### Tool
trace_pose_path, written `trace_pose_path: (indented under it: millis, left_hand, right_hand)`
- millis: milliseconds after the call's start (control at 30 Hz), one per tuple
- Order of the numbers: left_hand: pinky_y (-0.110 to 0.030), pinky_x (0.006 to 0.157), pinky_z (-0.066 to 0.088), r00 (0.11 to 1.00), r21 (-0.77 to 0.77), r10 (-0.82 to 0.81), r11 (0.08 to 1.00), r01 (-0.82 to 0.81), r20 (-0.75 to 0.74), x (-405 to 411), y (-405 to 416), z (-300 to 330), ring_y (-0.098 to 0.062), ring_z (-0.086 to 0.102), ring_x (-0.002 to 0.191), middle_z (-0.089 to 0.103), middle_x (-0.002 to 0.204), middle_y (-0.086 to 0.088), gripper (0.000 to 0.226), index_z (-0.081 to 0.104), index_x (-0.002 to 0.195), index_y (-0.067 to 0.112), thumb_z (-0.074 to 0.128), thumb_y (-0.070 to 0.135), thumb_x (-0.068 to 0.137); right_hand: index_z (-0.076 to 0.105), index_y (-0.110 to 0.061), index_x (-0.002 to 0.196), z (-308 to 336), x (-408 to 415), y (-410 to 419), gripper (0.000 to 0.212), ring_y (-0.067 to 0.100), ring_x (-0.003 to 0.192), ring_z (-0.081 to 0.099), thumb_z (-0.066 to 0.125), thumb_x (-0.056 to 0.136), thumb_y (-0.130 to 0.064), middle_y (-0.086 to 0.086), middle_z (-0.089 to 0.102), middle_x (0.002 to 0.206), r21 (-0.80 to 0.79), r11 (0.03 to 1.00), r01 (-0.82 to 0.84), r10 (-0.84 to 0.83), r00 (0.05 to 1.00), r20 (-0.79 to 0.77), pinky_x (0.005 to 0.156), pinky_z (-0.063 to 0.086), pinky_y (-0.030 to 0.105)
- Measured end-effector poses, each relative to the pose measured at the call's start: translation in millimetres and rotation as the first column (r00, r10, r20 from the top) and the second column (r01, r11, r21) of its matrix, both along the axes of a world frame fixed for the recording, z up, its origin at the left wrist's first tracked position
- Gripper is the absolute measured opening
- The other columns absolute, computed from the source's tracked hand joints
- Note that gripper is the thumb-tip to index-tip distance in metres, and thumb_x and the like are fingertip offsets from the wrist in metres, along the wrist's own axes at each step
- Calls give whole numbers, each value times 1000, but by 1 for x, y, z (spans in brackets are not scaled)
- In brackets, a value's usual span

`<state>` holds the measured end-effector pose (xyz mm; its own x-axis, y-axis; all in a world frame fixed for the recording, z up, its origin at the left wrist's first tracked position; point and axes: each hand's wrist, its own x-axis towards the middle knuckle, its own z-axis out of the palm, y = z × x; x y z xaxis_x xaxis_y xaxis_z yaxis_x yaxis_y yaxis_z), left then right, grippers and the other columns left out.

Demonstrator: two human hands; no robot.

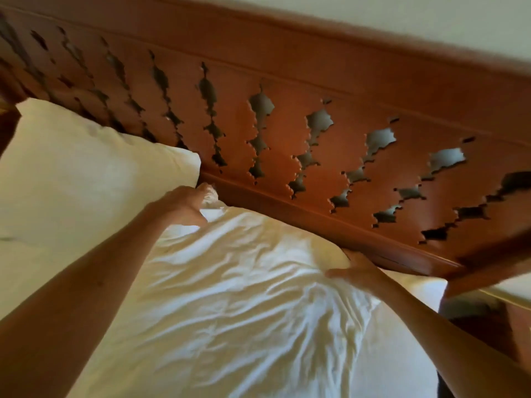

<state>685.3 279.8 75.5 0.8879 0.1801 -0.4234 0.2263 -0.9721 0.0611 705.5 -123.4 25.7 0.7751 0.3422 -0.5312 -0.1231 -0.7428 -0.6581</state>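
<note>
Two bare hands settle a wrinkled white pillow against a carved wooden headboard.

The fingers [192,196] of the left hand [181,206] are curled tight round a bunched corner of the wrinkled pillow [244,282], right at the foot of the headboard [287,81]. The right hand [356,271] clasps the pillow's right edge, with the thumb flat on top and the other fingers hidden behind the edge. The pillow lies on the bed with its top edge against the headboard, just beside a smoother second pillow [86,173] on the left. The pinched corner may stay bunched and leave the cover twisted. A further push could jam knuckles against the wood, or nudge the second pillow askew, since the two corners nearly meet.
</note>
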Motion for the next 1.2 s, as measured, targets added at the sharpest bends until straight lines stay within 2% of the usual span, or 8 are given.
trace_pose_path:
  millis: [67,167,333,467,600,733,1100,1200]
  left_hand:
    - [-34,74,52,996,86,-62,994,67,-64,-25,-14,29,-25,59,88,59,94,-4,72,43,137,20,74,32,74]
    - [-35,77,49,996,225,-58,972,73,-72,-67,-36,62,-24,53,90,53,95,-3,42,54,116,15,68,28,78]
    - [-44,92,43,997,335,56,940,-70,52,-127,-55,72,-31,44,118,46,125,-7,55,47,137,26,62,26,84]
    - [-42,91,42,980,357,167,914,-195,108,-180,-78,67,-26,45,118,58,120,2,43,48,129,27,59,31,88]
    - [-44,91,42,943,345,266,882,-321,198,-228,-103,71,-26,45,116,60,116,2,45,47,128,24,59,25,85]
    - [-42,84,41,883,340,299,839,-424,361,-256,-132,94,-30,47,110,64,108,-1,49,51,127,22,60,16,79]
    - [-46,92,36,736,404,587,616,-676,337,-436,-207,178,-30,40,118,63,114,-5,33,60,119,22,57,17,86]
    - [-51,92,39,633,423,659,478,-770,407,-474,-214,188,-36,39,120,49,126,-15,35,59,125,24,56,19,91]
  right_hand:
    - [58,-21,120,16,-13,-2,62,0,91,58,85,66,-35,-14,61,105,8,1000,2,-3,997,72,70,44,9]
    - [61,-12,125,36,-37,-8,60,21,106,58,82,72,-31,2,59,118,-128,990,-67,88,981,171,85,44,30]
    - [59,-12,107,67,-67,-9,42,25,93,60,79,70,-12,4,64,100,-157,974,-165,198,954,226,72,46,31]
    - [59,-16,120,81,-95,-13,47,30,100,63,75,75,-13,8,68,110,-250,927,-280,345,897,276,80,48,31]
    - [64,-14,101,79,-130,-34,24,29,95,66,69,78,-19,7,71,99,-241,912,-332,399,854,334,74,47,29]
    - [63,-18,112,82,-155,-56,30,28,98,66,68,82,-21,6,72,101,-210,902,-378,432,808,401,82,53,34]
    - [66,-19,91,137,-269,-89,13,31,80,65,67,81,-28,7,69,83,-143,750,-646,630,632,451,69,49,32]
    - [66,-20,94,152,-306,-81,18,27,80,62,65,85,-35,5,61,82,-108,675,-730,688,569,451,68,45,29]
